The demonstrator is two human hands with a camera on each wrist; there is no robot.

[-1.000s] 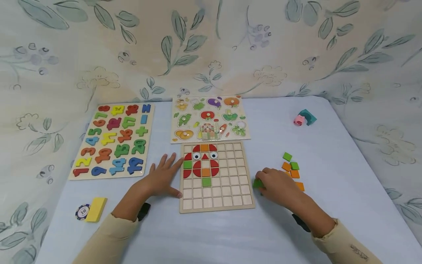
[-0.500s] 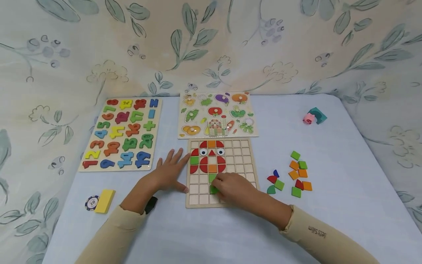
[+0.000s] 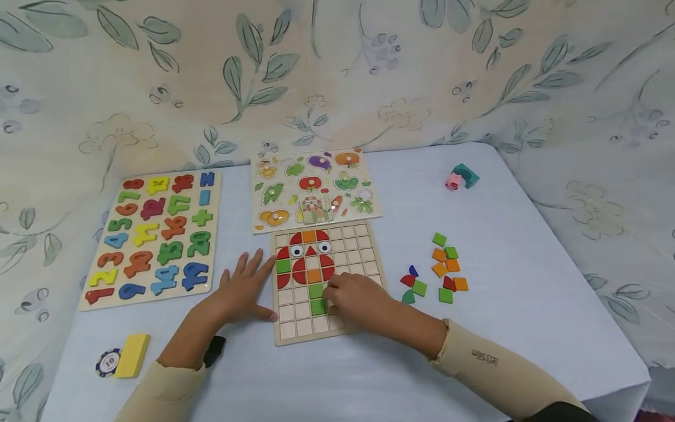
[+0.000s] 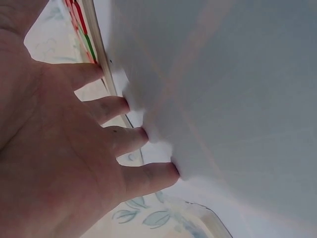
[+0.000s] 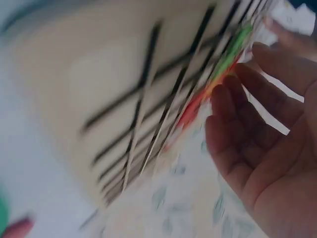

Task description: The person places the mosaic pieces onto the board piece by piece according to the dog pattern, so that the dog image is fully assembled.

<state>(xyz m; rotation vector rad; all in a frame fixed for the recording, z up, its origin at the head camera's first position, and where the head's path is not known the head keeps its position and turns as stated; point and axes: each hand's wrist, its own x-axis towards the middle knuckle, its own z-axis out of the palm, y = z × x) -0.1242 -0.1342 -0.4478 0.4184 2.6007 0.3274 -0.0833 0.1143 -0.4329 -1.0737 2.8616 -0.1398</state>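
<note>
A wooden grid board (image 3: 295, 329) lies on the table, with red, orange and green pieces and two eye pieces in its cells. Two green tiles sit one below the other; my right hand (image 3: 361, 300) is beside the lower green tile (image 3: 318, 306). In the right wrist view its fingers (image 5: 223, 106) are loosely bent, and nothing shows between them. My left hand (image 3: 241, 293) lies with spread fingers on the cloth, its index fingertip and thumb at the board's left edge. Straight fingers (image 4: 148, 178) touch the white cloth in the left wrist view.
Loose orange, green, red and blue pieces (image 3: 452, 265) lie right of the board. A number puzzle (image 3: 215, 193) is at the left, a vegetable puzzle (image 3: 290, 190) behind, bearing a small picture card (image 3: 316, 210). A yellow block (image 3: 132, 356), poker chip (image 3: 108, 363) and pig toy (image 3: 453, 181) sit farther out.
My right hand has carried a green tile from the loose pieces leftward to the board. The tile now lies in the cell below the other green one, and the fingers have drawn slightly off it.
</note>
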